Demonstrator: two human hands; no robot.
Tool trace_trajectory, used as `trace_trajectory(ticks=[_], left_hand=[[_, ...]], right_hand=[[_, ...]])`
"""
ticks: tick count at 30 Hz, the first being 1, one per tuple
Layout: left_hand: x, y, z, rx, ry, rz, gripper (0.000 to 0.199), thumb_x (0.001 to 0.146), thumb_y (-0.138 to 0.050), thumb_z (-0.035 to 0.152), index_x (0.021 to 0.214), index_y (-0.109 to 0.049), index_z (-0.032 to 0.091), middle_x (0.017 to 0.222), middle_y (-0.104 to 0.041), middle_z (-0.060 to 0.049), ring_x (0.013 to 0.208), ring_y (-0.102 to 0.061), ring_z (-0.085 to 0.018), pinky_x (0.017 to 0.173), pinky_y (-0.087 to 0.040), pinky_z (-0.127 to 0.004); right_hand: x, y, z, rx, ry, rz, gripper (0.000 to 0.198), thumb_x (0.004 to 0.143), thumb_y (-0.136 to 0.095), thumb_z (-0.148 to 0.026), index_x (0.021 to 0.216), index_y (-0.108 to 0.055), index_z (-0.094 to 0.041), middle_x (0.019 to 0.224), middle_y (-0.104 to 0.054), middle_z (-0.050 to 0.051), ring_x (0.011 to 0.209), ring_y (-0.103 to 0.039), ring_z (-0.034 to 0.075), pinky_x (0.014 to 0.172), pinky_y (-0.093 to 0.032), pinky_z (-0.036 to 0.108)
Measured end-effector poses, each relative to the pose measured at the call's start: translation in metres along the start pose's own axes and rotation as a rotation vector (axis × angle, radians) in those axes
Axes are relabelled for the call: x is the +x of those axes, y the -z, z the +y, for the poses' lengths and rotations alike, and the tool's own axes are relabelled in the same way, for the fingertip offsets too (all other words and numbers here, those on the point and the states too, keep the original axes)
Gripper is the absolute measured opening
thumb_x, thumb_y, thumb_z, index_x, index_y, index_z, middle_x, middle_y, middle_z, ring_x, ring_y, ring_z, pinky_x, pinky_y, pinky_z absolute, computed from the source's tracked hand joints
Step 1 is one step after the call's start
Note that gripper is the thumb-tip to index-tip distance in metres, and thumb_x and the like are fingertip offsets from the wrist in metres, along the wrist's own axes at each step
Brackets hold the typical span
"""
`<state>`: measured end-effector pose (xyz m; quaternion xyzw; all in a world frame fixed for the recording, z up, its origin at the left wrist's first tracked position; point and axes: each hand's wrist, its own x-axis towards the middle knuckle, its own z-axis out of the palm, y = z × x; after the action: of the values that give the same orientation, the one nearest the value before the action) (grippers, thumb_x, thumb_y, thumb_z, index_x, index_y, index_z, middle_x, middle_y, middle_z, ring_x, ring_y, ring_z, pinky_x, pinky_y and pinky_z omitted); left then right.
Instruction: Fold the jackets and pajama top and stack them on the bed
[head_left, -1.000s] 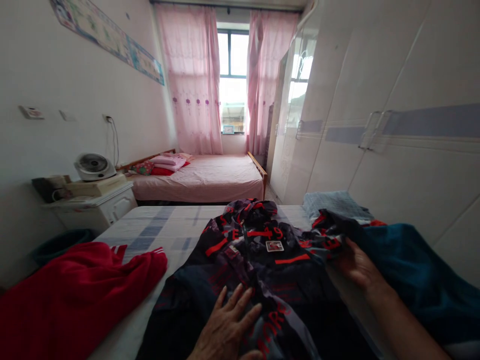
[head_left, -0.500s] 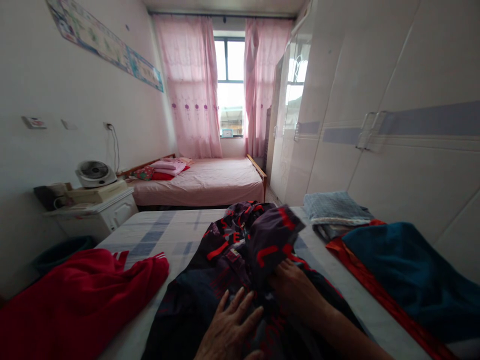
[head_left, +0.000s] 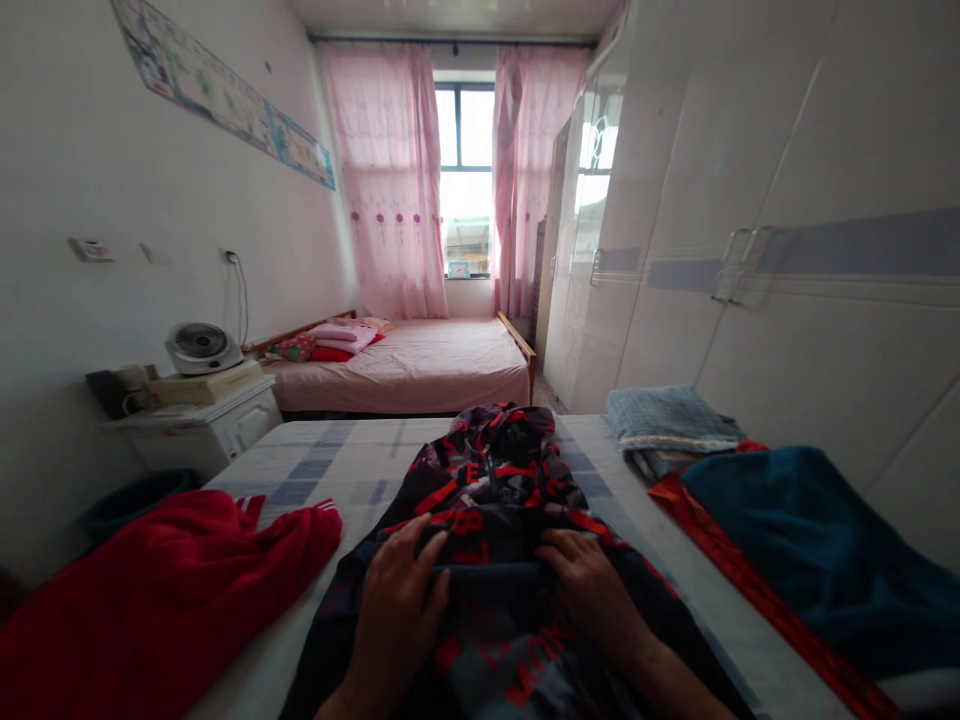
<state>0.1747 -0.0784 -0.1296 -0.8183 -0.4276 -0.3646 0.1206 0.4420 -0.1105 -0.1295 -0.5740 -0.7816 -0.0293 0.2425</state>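
A dark hooded jacket (head_left: 517, 480) with red lettering lies front up on the bed, its hood at the far end. Part of it is folded across the front, forming a straight crease between my hands. On the left side of that fold rests my left hand (head_left: 401, 590), fingers apart on the cloth and thumb pointing inward. My right hand (head_left: 589, 590) lies on the right side, its fingers bent lightly over the fabric. Neither palm can be seen.
A red garment (head_left: 202, 570) lies left on the checked bed sheet (head_left: 322, 450). At right are a folded light-blue cloth (head_left: 671, 415) and a teal garment (head_left: 810, 540) over orange-red fabric. A fan (head_left: 202, 345) stands on the bedside cabinet; white wardrobes (head_left: 750, 370) line the right.
My right hand has let go of the raised sleeve, which now lies down on the jacket. My left hand has moved left and forward. The view has shifted slightly.
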Motion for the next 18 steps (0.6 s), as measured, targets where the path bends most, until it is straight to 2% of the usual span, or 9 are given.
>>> trace_trajectory(ticks=[3,5,7,9,11,13,15,16,18], left_hand=[[-0.001,-0.004,-0.019,0.091,0.098,-0.123,0.05,0.082,-0.055,0.041,0.127,-0.051,0.019,0.136,-0.047,-0.015,0.126,-0.042,-0.033,0.1,-0.036,-0.056],[-0.004,-0.006,-0.026,0.086,0.061,-0.225,0.062,0.075,-0.062,0.046,0.13,-0.047,0.021,0.138,-0.046,-0.014,0.127,-0.041,-0.034,0.1,-0.035,-0.058],[-0.004,-0.006,-0.027,0.057,-0.015,-0.288,0.065,0.071,-0.068,0.041,0.13,-0.048,0.024,0.138,-0.046,-0.011,0.124,-0.044,-0.033,0.098,-0.038,-0.056],[-0.001,-0.003,-0.024,0.028,-0.074,-0.272,0.046,0.075,-0.065,0.031,0.119,-0.057,0.026,0.124,-0.058,-0.008,0.112,-0.055,-0.028,0.093,-0.046,-0.049],[0.004,0.006,-0.018,-0.001,-0.111,-0.183,0.024,0.082,-0.055,0.023,0.105,-0.063,0.024,0.1,-0.066,-0.005,0.092,-0.063,-0.022,0.082,-0.052,-0.038],[0.01,0.018,-0.008,-0.034,-0.153,-0.064,0.022,0.087,-0.047,0.019,0.101,-0.063,0.023,0.086,-0.064,-0.003,0.079,-0.063,-0.017,0.072,-0.053,-0.03],[0.011,0.034,0.004,-0.076,-0.226,0.009,0.026,0.088,-0.044,0.016,0.108,-0.06,0.022,0.084,-0.062,-0.003,0.075,-0.062,-0.014,0.068,-0.051,-0.024],[0.011,0.041,0.01,-0.096,-0.268,-0.003,0.026,0.088,-0.045,0.017,0.109,-0.059,0.022,0.083,-0.062,-0.003,0.074,-0.062,-0.014,0.066,-0.05,-0.023],[0.008,0.053,0.021,-0.135,-0.346,-0.129,0.017,0.087,-0.052,0.028,0.099,-0.063,0.023,0.077,-0.062,-0.001,0.068,-0.062,-0.014,0.06,-0.049,-0.022]], right_hand=[[0.002,0.003,0.01,-0.025,-0.065,0.058,0.035,0.075,-0.041,-0.002,0.095,-0.064,-0.019,0.112,-0.062,0.006,0.108,-0.051,0.022,0.096,-0.035,0.035],[0.003,0.006,0.02,-0.031,-0.134,0.085,0.032,0.075,-0.042,-0.002,0.092,-0.063,-0.019,0.109,-0.062,0.007,0.107,-0.051,0.021,0.095,-0.034,0.034],[0.004,0.009,0.03,-0.039,-0.214,0.107,0.031,0.073,-0.042,-0.002,0.091,-0.061,-0.019,0.107,-0.062,0.007,0.106,-0.051,0.021,0.092,-0.035,0.034],[0.005,0.011,0.037,-0.049,-0.283,0.119,0.03,0.072,-0.041,-0.003,0.091,-0.059,-0.019,0.104,-0.062,0.006,0.104,-0.052,0.021,0.088,-0.035,0.034],[0.004,0.012,0.042,-0.046,-0.326,0.128,0.028,0.072,-0.041,-0.005,0.089,-0.058,-0.02,0.101,-0.062,0.006,0.101,-0.052,0.022,0.084,-0.036,0.034],[0.004,0.013,0.045,-0.015,-0.348,0.145,0.026,0.073,-0.041,-0.007,0.088,-0.057,-0.021,0.098,-0.062,0.005,0.099,-0.052,0.021,0.083,-0.035,0.034],[0.003,0.014,0.046,0.027,-0.353,0.16,0.025,0.073,-0.039,-0.008,0.086,-0.056,-0.021,0.096,-0.062,0.005,0.098,-0.052,0.02,0.083,-0.035,0.033],[0.003,0.015,0.046,0.045,-0.352,0.16,0.025,0.072,-0.039,-0.008,0.086,-0.055,-0.021,0.095,-0.061,0.005,0.097,-0.052,0.02,0.083,-0.035,0.033],[0.002,0.016,0.048,0.063,-0.348,0.141,0.028,0.067,-0.038,-0.005,0.083,-0.055,-0.021,0.091,-0.061,0.004,0.095,-0.052,0.02,0.082,-0.035,0.032]])
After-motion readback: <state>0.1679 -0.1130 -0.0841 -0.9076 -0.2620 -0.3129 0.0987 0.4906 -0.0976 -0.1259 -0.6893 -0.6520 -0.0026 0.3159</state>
